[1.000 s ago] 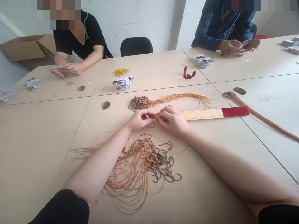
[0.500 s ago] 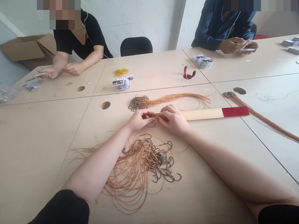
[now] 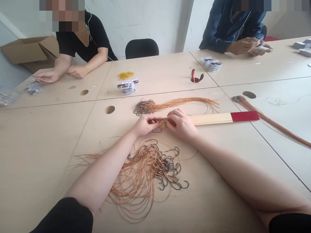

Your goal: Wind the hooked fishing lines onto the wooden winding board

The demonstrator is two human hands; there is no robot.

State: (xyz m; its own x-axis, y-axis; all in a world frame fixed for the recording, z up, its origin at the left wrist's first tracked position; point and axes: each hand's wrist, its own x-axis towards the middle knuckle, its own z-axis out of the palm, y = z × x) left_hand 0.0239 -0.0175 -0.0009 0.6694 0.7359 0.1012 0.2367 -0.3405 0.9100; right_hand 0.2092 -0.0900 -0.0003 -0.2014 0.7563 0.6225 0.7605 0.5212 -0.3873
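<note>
My left hand and my right hand meet at the left end of a long pale wooden stick with a red right tip, lying flat on the table. Both hands have their fingers pinched together at that end; what they pinch is too small to name. Just below my forearms lies a loose tangle of dark hooks with orange line. A tidier bundle of hooks with orange line lies just beyond my hands.
A third hook bundle trails off at the right. Small packets, yellow rubber bands and red-handled pliers lie farther back. Two other people sit across the table, handling packets. A cardboard box stands at the far left.
My hands have barely moved, only shifting their fingers at the stick's end. The person at the far left has stretched a hand out toward the packets there.
</note>
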